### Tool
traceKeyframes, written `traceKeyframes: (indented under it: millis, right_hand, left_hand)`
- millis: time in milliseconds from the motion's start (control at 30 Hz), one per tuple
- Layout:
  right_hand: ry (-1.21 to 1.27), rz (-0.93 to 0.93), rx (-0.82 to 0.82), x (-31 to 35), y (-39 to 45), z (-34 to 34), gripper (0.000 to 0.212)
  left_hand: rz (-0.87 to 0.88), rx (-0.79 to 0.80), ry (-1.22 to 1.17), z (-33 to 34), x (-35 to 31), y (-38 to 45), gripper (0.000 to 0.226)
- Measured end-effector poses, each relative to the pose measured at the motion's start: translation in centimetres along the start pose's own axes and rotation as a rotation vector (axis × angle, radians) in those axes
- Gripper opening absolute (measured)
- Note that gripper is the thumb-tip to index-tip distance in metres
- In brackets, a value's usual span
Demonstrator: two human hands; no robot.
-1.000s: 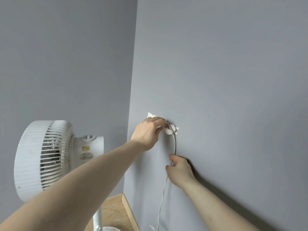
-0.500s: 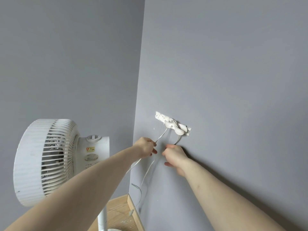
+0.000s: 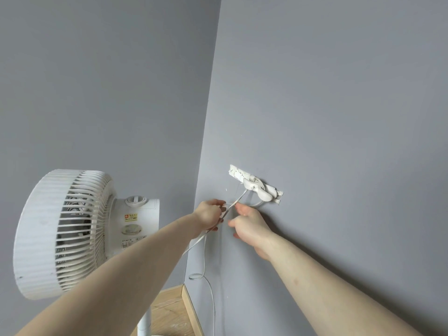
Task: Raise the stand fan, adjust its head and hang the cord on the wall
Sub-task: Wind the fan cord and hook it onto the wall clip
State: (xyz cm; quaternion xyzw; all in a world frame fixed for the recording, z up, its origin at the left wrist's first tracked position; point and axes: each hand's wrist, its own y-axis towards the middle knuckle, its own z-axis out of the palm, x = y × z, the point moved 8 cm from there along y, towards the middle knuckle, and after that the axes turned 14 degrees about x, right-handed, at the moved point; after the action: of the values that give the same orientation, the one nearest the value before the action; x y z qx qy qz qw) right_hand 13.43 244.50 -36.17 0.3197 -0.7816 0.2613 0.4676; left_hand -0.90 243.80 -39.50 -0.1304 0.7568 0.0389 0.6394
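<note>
- Both hands have dropped below the wall hook (image 3: 257,190).
- Left hand (image 3: 210,214) pinches the cord (image 3: 238,198).
- Right hand (image 3: 249,224): fingers relaxed, grasping nothing.

Hook (image 3: 257,190) on the right-hand wall (image 3: 339,117), with fan (image 3: 65,234) and both hands below and left of it.

The cord (image 3: 238,199) is looped over the hook and runs down-left from it, passing between the hands, then hangs down along the wall toward the floor (image 3: 169,309). The left hand (image 3: 210,215) is below-left of the hook, on the cord; the right hand (image 3: 249,223) is directly below the hook, just beside the left hand. The fan stands far left of the hook, beyond the room corner, its pole (image 3: 145,323) rising from the floor under it.
</note>
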Motion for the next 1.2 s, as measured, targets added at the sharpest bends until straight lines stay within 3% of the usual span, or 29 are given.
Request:
traceKeyframes:
  millis: [100, 200, 300, 467, 633, 800, 1100, 1200]
  right_hand:
    - [-0.229, -0.047, -0.069, 0.6, -2.0, -1.1, 0.066]
    - [-0.412, -0.283, -0.254, 3.2, -5.6, -2.6, 0.052]
    - [-0.541, -0.436, -0.395, 5.4, -8.2, -4.1, 0.046]
    - [-0.693, -0.266, -0.358, 5.6, -8.2, -5.6, 0.063]
    - [-0.790, -0.145, -0.274, 5.3, -8.1, -5.1, 0.063]
    - [-0.807, -0.151, -0.290, 5.6, -8.0, -5.1, 0.064]
    - [-0.769, -0.135, -0.282, 5.6, -7.8, -5.9, 0.064]
    - [-0.768, -0.138, -0.281, 5.7, -7.9, -5.9, 0.065]
  left_hand:
    - [0.040, -0.055, 0.009, -1.0, -2.0, 0.3, 0.054]
    - [0.105, -0.141, 0.072, -2.3, -4.8, 0.6, 0.054]
    - [0.155, -0.283, 0.349, -3.3, -8.5, -0.2, 0.049]
    - [0.246, -0.580, 0.705, -3.9, -15.1, -2.7, 0.028]
    - [0.235, -0.615, 0.963, -3.2, -18.4, -3.2, 0.018]
    - [0.143, -0.640, 0.913, -3.6, -18.9, -3.0, 0.011]
    - [0.245, -0.677, 0.726, -2.6, -20.1, -3.7, 0.006]
    - [0.182, -0.653, 0.667, -2.6, -19.2, -3.5, 0.007]
